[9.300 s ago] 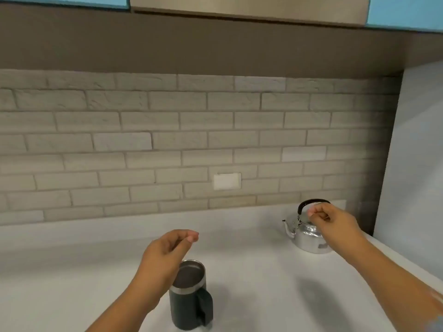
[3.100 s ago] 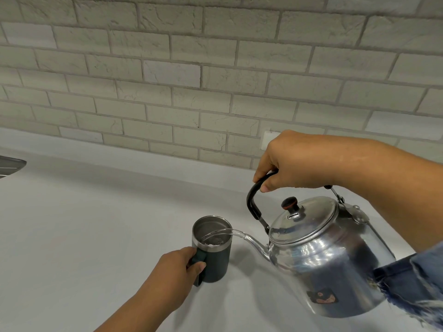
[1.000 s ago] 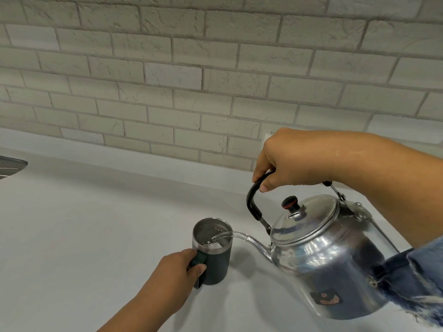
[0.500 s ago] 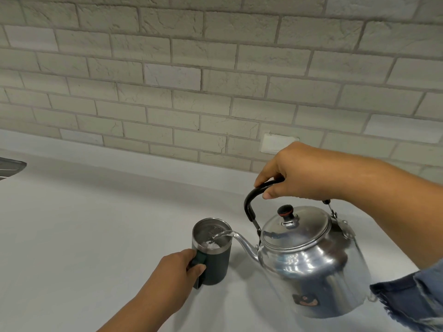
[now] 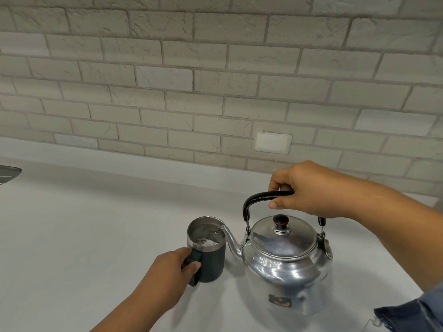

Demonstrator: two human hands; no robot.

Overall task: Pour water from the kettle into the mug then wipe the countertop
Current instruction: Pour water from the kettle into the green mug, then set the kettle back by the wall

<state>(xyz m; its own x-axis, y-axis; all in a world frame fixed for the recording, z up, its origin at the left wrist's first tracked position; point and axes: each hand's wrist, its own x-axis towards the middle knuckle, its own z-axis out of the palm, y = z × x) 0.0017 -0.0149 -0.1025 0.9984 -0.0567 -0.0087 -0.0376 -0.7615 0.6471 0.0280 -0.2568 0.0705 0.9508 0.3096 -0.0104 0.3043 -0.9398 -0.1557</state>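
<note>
A dark green mug (image 5: 212, 262) with a steel rim stands on the white countertop (image 5: 84, 236), with water and bubbles inside. My left hand (image 5: 172, 271) grips its handle from the near side. To the right is a shiny metal kettle (image 5: 286, 262) with a black-knobbed lid, held nearly level. Its thin spout tip sits just over the mug's right rim. My right hand (image 5: 309, 190) is closed around the kettle's black arched handle from above. No stream of water shows at the spout.
A pale brick backsplash (image 5: 215, 80) runs behind the counter, with a white outlet cover (image 5: 272, 142) above the kettle. A grey metal edge (image 5: 8, 172) pokes in at the far left. Bare counter lies left of the mug.
My right hand has lowered the kettle and tipped it back to nearly level. The water stream into the mug has stopped. My left hand and the mug have stayed put.
</note>
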